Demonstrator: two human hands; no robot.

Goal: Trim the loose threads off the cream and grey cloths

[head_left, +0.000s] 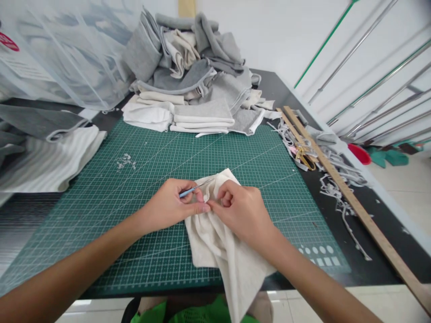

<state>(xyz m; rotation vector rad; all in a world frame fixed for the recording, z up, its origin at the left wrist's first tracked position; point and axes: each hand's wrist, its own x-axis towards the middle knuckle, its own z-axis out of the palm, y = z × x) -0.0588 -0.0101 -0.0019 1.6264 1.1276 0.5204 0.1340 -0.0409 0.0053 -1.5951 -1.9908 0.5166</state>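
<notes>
A cream cloth (218,237) lies bunched at the front of the green cutting mat (155,152), with one end hanging over the table edge. My left hand (175,202) is closed, pinching a fold of the cloth between thumb and finger. The same hand also holds a slim tool with a light blue handle (187,192) and a thin metal tip; its exact kind is unclear. My right hand (242,208) pinches the cloth close beside the left fingertips. What lies right between the fingertips is too small to make out.
Folded grey and white fabrics (202,112) are heaped at the back. More fabric (50,157) lies at left, before a clear plastic bin (67,49). Wooden rulers (340,184), gold-handled scissors (305,158) and fabric scraps (333,188) lie at right. Thread bits (126,162) dot the mat.
</notes>
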